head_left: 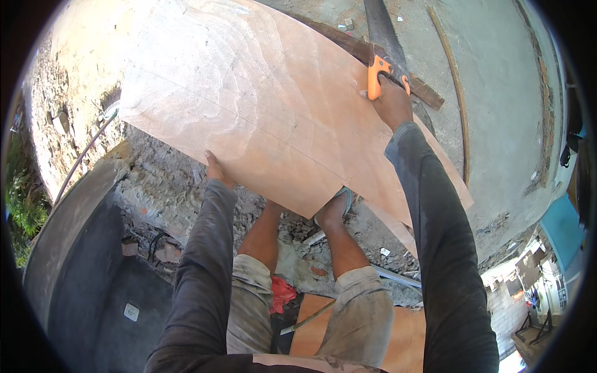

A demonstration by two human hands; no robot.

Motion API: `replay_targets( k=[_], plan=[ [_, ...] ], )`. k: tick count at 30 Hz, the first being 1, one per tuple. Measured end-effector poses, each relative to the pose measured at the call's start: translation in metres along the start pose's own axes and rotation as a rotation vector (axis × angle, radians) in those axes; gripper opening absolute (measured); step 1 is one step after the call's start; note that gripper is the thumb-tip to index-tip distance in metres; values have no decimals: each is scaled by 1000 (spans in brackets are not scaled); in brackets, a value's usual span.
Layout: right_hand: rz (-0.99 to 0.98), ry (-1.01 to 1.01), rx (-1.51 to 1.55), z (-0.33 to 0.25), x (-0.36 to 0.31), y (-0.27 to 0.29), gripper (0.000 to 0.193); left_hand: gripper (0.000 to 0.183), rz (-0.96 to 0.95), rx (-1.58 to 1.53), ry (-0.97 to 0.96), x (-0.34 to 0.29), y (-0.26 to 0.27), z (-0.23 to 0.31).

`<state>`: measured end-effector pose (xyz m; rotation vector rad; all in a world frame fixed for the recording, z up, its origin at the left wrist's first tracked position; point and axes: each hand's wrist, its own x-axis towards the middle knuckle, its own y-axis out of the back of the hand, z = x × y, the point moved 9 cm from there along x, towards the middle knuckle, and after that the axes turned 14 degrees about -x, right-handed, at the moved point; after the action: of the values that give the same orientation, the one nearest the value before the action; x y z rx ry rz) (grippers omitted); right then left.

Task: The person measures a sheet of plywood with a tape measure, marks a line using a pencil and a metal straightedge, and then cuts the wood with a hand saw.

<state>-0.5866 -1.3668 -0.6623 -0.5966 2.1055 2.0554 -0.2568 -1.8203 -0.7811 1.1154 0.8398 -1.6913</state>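
A large, pale plywood sheet [280,93] lies across the ground in front of me, with a thin dark line drawn along it. My right hand [393,102] is closed round the orange handle of a handsaw [384,43], over the sheet's far right edge. The saw's blade points away from me, past the sheet. At the near left edge of the plywood, my left hand [217,170] grips the sheet; part of that hand is hidden. The drawn line runs down to a notch near my sandalled foot [331,210].
Long wooden strips [457,81] lie on the grey floor at right, and a dark board [426,93] passes under the sheet. Broken rubble surrounds my feet. A black basin-like container [93,248] stands at left. Below me are a red cloth [282,295] and another wood panel [404,336].
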Motion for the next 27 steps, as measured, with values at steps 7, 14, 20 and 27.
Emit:
replay_targets(
  k=[7,14,20,27],
  plan=[
    [137,97,20,11,-79,-3,51,95,238,-80,-56,-73,65,-53],
    [-68,24,45,10,-144,5,38,89,151,-259,-64,-87,126,-58],
    [-2,-60,-7,29,-133,-11,40,88,99,-180,-119,-68,72,-36],
    [14,-37,-1,-30,-82,-10,58,90,88,-180,88,-17,93,-58]
  ],
)
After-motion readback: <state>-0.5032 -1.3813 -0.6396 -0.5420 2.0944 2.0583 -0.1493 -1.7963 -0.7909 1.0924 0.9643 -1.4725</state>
